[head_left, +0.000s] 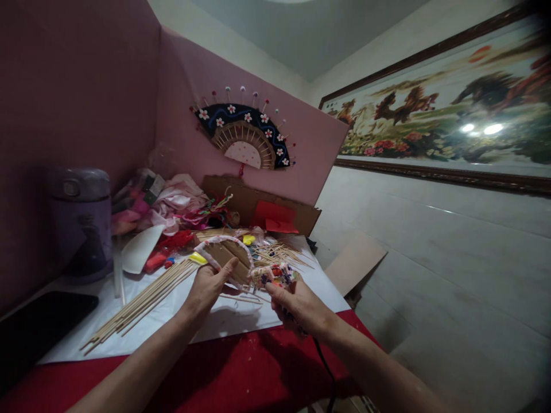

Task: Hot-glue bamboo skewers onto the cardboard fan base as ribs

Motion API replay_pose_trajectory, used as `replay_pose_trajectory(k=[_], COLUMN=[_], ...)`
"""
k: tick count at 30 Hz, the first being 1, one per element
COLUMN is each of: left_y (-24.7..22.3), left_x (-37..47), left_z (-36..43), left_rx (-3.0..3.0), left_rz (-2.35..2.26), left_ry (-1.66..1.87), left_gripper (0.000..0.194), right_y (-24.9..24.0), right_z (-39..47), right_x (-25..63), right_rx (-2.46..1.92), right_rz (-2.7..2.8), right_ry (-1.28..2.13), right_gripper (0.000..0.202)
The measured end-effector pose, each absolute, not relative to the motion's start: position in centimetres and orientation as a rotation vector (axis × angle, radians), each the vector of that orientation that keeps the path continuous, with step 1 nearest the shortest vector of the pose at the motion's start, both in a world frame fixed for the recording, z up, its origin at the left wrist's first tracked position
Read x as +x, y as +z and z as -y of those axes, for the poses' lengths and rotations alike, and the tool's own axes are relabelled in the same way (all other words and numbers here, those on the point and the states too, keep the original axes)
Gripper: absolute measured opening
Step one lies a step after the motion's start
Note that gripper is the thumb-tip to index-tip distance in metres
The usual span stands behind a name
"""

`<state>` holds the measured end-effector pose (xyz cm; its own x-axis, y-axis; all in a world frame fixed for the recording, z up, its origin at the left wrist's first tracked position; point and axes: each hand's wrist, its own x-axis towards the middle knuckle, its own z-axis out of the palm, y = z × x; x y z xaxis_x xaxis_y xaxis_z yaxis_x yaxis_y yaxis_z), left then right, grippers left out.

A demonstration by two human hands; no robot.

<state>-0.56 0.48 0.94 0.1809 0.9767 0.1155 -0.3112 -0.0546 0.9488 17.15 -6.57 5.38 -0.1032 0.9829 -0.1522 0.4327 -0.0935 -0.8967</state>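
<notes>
A half-round cardboard piece [226,255] with a pale, patterned fabric edge is held in my left hand [210,284], thumb on its brown face. My right hand [297,304] is wrapped round a tool covered in a colourful flower pattern [278,275], from which a black cord [326,367] hangs down. The tool's front end is at the right corner of the cardboard piece; whether they touch is unclear. Beneath and left of my left hand, long wooden sticks [142,298] lie on a white sheet [232,321].
A purple bottle [88,229] and a black phone-like slab [47,321] stand and lie at left. Pink fabric [181,198], red bits [172,246] and short sticks [284,252] lie behind the hands. A decorated fan [245,135] hangs on the pink board [301,143].
</notes>
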Motion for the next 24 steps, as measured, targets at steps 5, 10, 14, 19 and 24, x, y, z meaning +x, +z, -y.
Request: replay_pose_trajectory(k=[5, 10, 14, 19, 24], left_y=[0.95, 0.89, 0.85, 0.82, 0.8], left_x=[-0.55, -0.6, -0.63, -0.61, -0.62], left_z=[-0.49, -0.54, -0.58, -0.57, -0.59], left_rx=[1.122, 1.103, 1.107, 1.116, 1.121], left_rz=[-0.797, -0.794, -0.81, -0.805, -0.787], left_ry=[1.253, 1.258, 1.252, 1.268, 1.251], left_gripper=[0.048, 0.046, 0.044, 0.045, 0.047], right_y=[5.32, 4.74, 4.71, 5.21, 5.25], right_z=[6.43, 6.47, 6.69, 6.8, 6.58], right_x=[17.12, 17.5, 17.7, 17.63, 17.27], right_rx=[-1.561, -1.558, -1.551, -1.56, -1.572], right_rz=[1.597, 1.62, 1.622, 1.6, 1.609], right_ry=[1.16, 1.162, 1.203, 1.185, 1.163], right_gripper=[0.05, 0.05, 0.049, 0.049, 0.05])
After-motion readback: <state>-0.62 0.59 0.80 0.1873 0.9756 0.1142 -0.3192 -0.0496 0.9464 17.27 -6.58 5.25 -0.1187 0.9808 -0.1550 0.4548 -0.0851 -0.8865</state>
